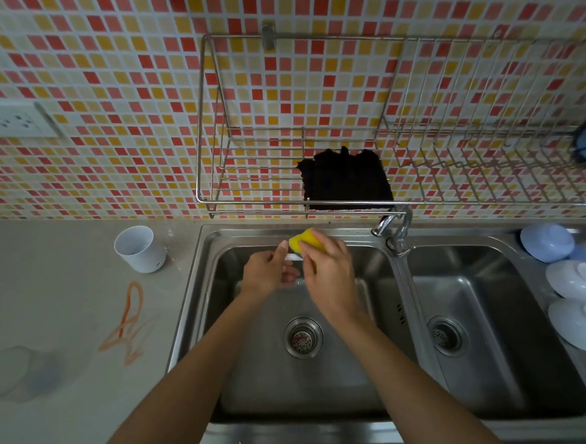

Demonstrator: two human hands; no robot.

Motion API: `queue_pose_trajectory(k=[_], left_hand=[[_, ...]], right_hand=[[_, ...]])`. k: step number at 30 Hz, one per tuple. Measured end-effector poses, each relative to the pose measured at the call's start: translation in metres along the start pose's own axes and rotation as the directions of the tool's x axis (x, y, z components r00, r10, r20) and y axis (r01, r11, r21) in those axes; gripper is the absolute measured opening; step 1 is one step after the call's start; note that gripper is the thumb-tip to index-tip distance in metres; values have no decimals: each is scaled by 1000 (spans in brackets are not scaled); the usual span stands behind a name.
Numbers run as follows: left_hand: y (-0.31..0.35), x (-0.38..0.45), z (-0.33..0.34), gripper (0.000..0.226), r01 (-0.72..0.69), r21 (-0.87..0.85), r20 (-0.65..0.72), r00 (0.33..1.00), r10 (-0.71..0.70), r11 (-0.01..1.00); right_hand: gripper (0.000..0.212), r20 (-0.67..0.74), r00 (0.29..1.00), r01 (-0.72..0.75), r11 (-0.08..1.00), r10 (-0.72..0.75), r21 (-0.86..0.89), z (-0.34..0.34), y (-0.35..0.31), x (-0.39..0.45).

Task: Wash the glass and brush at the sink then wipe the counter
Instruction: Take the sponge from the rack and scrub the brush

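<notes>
Over left sink basin (329, 384) we see both hands meeting — right hand (329, 271) gripping yellow sponge (306, 241), left hand (267, 275) pinching thin white item, likely brush (292, 257), against sponge. White cup (139, 248) upright on counter (49, 305), well left.

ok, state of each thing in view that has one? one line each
left hand: over left basin, grip shut on a thin white item, likely the brush
right hand: grip shut on yellow sponge, pressed to that item
faucet: no water visible
white cup: upright on counter, looks empty
black cloth: hanging on wire rack
bowls: upside down, right of sink
counter: orange marks, unwiped
</notes>
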State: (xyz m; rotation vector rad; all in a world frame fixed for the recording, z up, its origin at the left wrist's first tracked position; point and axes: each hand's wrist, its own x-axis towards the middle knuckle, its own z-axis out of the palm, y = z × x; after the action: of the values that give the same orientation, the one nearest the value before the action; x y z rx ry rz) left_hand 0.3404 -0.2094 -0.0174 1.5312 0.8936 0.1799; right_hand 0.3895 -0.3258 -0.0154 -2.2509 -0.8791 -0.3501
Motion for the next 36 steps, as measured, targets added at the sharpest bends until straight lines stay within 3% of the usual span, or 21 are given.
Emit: queue_pose_trajectory(k=[4,7,11,16,21,26,31,36], left_hand=[[7,-4,2,42,63,124,-60,997,-56,990],[9,-2,-1,43,113,62,-66,992,-109,992],[10,-3,-2,44,144,2,-16,989,-144,990],[8,-4,-2,44,153,17,-4,988,-153,988],[10,-3,-4,44,171,-26,14,985,-171,985],[13,-4,-3,43,170,-37,12,985,-170,985],[14,-4,-3,43,175,-67,18,985,-174,982],[18,-4,-6,40,175,-91,17,985,-174,980]], right_hand=[[24,-38,995,-89,996,88,-12,-3,11,8],[25,-57,997,-59,998,59,-13,-4,8,3],[31,48,995,87,993,-84,-76,2,0,-13],[30,2,999,-54,998,54,-32,1,12,-6],[31,26,997,75,996,-74,-42,5,3,-13],[32,-15,999,-47,999,47,6,4,11,-15],[29,6,995,102,994,-102,-23,5,1,-26],[31,-76,997,-11,999,14,38,1,7,-17]])
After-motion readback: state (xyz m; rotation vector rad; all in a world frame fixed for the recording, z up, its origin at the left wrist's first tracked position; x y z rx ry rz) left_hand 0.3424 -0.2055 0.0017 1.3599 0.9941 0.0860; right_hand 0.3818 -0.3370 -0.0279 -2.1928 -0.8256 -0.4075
